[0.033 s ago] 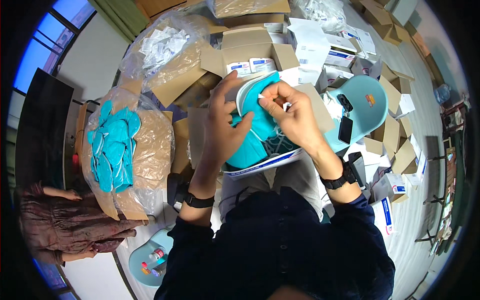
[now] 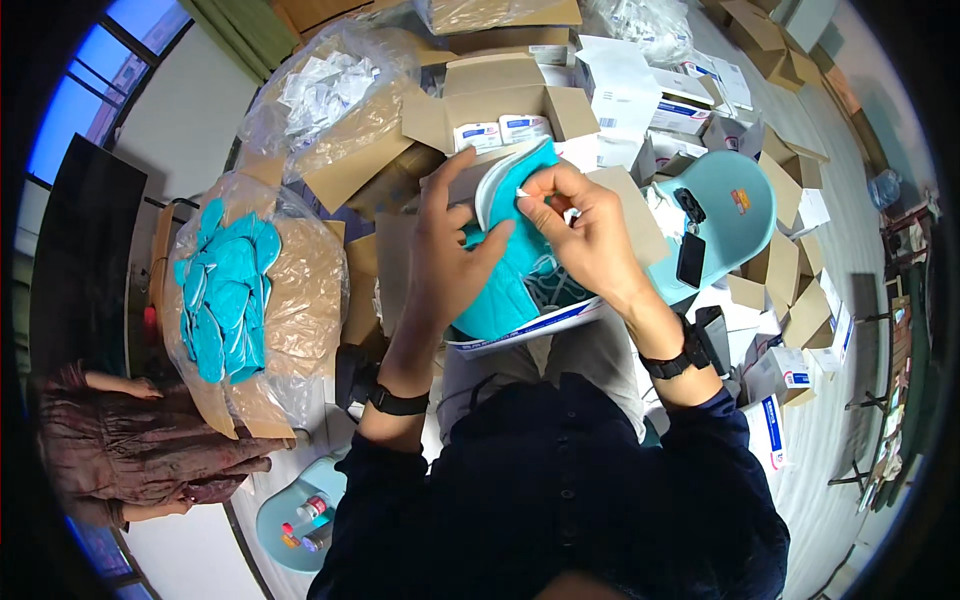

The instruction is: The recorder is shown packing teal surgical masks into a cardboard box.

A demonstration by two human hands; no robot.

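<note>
A turquoise face mask with a white lining is raised over a white box in front of my lap. My right hand pinches its edge between thumb and forefinger, with a small white bit at the fingertips. On its other side, my left hand has its fingers apart, the thumb touching the mask's lower part. More turquoise masks and tangled white straps fill the box below. My palms partly hide the box's contents.
At left, a plastic-lined carton holds a heap of turquoise masks. Beyond my hands is an open carton with white packs. A light-blue stool at right bears a phone. Another person is at far left.
The raised mask and the masks under it have shifted very slightly. Both hands stay in nearly the same place.
</note>
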